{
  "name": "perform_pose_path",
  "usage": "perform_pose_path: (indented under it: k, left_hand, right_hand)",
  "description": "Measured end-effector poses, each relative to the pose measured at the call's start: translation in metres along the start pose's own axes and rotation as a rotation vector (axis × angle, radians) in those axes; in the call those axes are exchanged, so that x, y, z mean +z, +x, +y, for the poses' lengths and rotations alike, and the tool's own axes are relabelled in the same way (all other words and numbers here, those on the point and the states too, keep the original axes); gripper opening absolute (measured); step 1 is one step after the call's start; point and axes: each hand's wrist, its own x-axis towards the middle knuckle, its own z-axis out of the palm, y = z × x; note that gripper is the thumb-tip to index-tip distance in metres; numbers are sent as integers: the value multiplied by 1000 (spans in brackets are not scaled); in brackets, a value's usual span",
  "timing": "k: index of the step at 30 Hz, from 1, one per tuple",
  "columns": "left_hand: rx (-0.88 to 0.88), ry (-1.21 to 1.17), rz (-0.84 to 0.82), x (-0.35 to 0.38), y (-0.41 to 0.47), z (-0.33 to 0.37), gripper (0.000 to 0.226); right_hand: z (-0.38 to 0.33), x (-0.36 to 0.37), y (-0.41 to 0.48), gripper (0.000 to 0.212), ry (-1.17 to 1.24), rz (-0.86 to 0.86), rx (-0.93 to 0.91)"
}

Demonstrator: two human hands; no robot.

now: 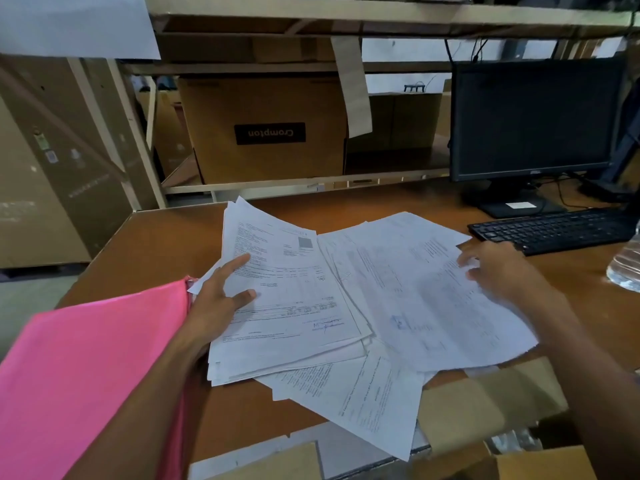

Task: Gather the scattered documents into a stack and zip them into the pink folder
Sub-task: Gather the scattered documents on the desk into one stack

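The brown desk (156, 244) fills mid-frame, the pink folder (86, 368) lies at lower left, and the documents (301, 299) spread in loose overlapping piles across the centre just beside it. The left hand (214, 299) rests flat on the left pile, fingers straight and spread; the right hand (495, 268), at centre right, touches the right-hand sheets, too blurred to tell whether it grips.

the pink folder (86, 358) at the desk's (166, 244) left edge runs out past the picture's left and bottom edges. the right hand (495, 268) is blurred, its grip unclear. print on the documents (294, 289) is too small to read. the bottle (625, 268) at the desk's right edge is cut off.
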Motion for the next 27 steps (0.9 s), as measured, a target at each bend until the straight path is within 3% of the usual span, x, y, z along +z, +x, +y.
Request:
perform_pose_path:
  k: [3, 5, 8, 9, 11, 15, 18, 20, 22, 23, 25, 26, 27]
  left_hand:
    - [1, 28, 13, 0, 1, 0, 62]
    - [2, 42, 15, 1, 1, 1, 61]
    - [-8, 20, 19, 0, 1, -1, 61]
    - [-8, 14, 18, 0, 1, -1, 60]
    - [-9, 10, 19, 0, 0, 0, 59]
    - [-2, 24, 29, 2, 0, 2, 59]
    - [-12, 13, 23, 1, 0, 1, 59]
    - [-25, 1, 26, 1, 1, 0, 59]
    - [-46, -20, 32, 1, 1, 0, 61]
    - [-56, -24, 34, 1, 0, 0, 61]
    - [-59, -16, 36, 1, -1, 1, 61]
    - [-59, -13, 36, 2, -1, 2, 60]
    - [-63, -18, 35, 2, -2, 4, 58]
  right_hand:
    - [-4, 1, -1, 27, -137, 115, 13]
    - [-6, -5, -1, 29, 20, 101, -3]
    - [-10, -13, -7, 77, 156, 13, -41]
    - [-11, -16, -10, 84, 137, -17, -73]
    - [-14, -21, -15, 77, 135, -41, -95]
    - [-11, -19, -15, 34, 177, 37, -183]
    - [-11, -13, -15, 42, 156, -6, -248]
    - [-12, -10, -13, 41, 199, 92, -292]
    - [-16, -12, -12, 41, 496, 290, -298]
    - [-22, -15, -11, 43, 742, 308, -292]
    - [-37, -16, -6, 46, 1326, 172, -219]
    - [-46, -12, -1, 47, 1506, 101, -172]
    - [-56, -5, 2, 47, 1538, 65, -132]
